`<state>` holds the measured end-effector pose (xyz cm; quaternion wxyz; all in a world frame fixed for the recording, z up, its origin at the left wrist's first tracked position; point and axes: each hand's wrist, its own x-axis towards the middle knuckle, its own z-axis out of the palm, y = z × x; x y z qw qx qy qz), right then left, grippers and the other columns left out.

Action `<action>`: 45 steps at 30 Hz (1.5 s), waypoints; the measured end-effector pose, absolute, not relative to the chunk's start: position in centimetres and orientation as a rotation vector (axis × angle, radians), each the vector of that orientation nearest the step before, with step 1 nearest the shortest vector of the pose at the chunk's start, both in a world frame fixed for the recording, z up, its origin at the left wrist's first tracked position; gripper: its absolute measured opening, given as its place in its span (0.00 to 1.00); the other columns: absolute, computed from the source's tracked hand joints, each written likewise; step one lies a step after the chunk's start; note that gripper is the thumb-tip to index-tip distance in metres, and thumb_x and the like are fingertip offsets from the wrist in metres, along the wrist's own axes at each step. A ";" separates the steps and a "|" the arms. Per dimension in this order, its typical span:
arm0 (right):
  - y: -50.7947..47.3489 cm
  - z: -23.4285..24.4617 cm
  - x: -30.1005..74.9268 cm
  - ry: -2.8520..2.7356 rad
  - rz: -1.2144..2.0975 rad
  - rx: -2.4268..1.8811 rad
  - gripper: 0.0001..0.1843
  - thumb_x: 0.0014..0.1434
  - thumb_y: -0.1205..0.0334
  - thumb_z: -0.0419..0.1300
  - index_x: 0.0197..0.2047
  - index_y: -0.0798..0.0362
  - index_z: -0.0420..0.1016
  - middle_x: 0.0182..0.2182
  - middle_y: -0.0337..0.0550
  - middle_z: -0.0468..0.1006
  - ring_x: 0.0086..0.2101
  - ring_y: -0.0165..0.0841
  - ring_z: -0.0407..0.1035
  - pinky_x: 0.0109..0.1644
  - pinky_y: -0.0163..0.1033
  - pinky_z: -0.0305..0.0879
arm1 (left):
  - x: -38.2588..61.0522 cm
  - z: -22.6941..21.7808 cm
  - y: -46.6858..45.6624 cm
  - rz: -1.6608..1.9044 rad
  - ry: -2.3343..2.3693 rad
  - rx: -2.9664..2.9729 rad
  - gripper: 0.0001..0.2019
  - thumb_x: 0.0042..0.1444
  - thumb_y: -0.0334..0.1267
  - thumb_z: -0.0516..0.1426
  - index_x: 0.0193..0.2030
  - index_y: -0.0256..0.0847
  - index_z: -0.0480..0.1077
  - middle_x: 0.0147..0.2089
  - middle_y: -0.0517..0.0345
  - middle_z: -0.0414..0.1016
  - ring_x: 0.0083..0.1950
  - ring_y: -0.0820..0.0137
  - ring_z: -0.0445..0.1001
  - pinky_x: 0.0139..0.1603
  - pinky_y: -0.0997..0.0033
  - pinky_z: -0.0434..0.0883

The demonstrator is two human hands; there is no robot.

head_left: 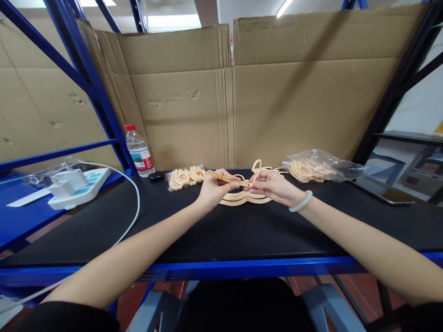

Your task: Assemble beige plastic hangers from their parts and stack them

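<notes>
My left hand (pixel 217 188) is closed, pinching a slim, long tan piece (pixel 224 176) that slants down towards my other hand. Whether that piece is a folded strip or a tool, I cannot tell. Fingertips of my right hand (pixel 273 186) are pinched on a pale beige cord (pixel 257 167), which loops up above them. The two hands almost meet, and the tan piece's end lies at the right fingertips. Under them on the black tabletop lies a beige shape of curved parallel bands (pixel 246 198), partly hidden by the hands. More beige cord shows behind my right hand.
Clear plastic bags of beige coiled pieces lie at left (pixel 185 177) and right (pixel 308 168). A water bottle (pixel 139 152) stands by a small black object (pixel 155 176). A power strip (pixel 81 186) trails a white cable (pixel 138 203). A dark flat tablet-like slab (pixel 384 191) lies right; cardboard (pixel 297 92) walls the back.
</notes>
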<state>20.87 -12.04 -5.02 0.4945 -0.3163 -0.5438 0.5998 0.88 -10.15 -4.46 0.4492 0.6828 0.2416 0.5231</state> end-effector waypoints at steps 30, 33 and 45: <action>-12.2 -5.9 19.8 -1.252 1.304 -0.717 0.14 0.40 0.62 0.73 0.25 0.57 0.72 0.33 0.42 0.77 0.33 0.33 0.76 0.45 0.41 0.74 | 1.6 -4.7 -11.0 1.331 0.750 1.453 0.11 0.35 0.31 0.67 0.28 0.33 0.72 0.30 0.54 0.78 0.32 0.69 0.76 0.41 0.65 0.75; -12.2 -5.9 19.7 -1.235 1.292 -0.719 0.13 0.40 0.62 0.73 0.25 0.56 0.72 0.32 0.41 0.77 0.33 0.33 0.76 0.44 0.40 0.74 | 1.6 -4.7 -11.1 1.331 0.756 1.455 0.12 0.36 0.32 0.67 0.29 0.32 0.72 0.30 0.53 0.78 0.32 0.68 0.77 0.42 0.65 0.75; -12.5 -4.8 19.9 -1.226 1.239 -0.854 0.10 0.49 0.58 0.67 0.31 0.57 0.76 0.31 0.42 0.75 0.30 0.27 0.71 0.32 0.31 0.70 | 1.3 -5.1 -9.7 1.335 0.682 1.415 0.14 0.41 0.34 0.66 0.34 0.35 0.67 0.30 0.61 0.72 0.30 0.76 0.74 0.36 0.75 0.73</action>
